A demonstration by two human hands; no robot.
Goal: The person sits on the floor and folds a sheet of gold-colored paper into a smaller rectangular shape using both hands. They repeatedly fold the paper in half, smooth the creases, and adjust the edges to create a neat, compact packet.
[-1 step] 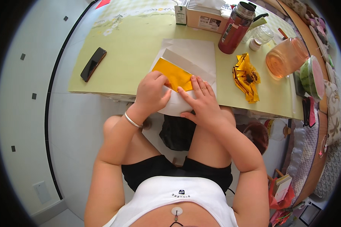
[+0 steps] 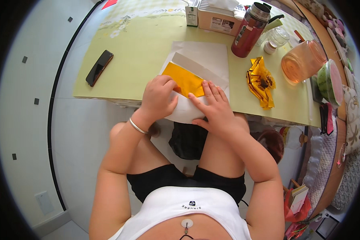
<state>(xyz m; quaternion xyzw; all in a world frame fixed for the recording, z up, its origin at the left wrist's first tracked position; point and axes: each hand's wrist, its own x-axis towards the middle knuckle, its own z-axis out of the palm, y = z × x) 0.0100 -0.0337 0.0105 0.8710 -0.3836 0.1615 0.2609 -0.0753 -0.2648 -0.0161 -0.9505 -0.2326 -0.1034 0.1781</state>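
A shiny gold foil sheet (image 2: pixel 184 80) lies on white paper (image 2: pixel 202 49) at the table's near edge, with a pale strip along its far side. My left hand (image 2: pixel 160 96) is closed, its fingers curled and pinching at the left end of the foil's near edge; the exact grip is partly hidden by the fingers. My right hand (image 2: pixel 215 104) lies flat with fingers spread, pressing on the foil's right corner and the paper. Part of the white paper bends over the table edge below both hands. A pleated gold foil piece (image 2: pixel 261 83) rests to the right.
A black phone (image 2: pixel 99 68) lies at the left. Toward the back stand a cardboard box (image 2: pixel 218 21) and a red thermos flask (image 2: pixel 246 38), uncapped. On the right are small jars (image 2: pixel 270 47), a jar of pinkish liquid (image 2: pixel 303 61) and a cut watermelon (image 2: pixel 330 83).
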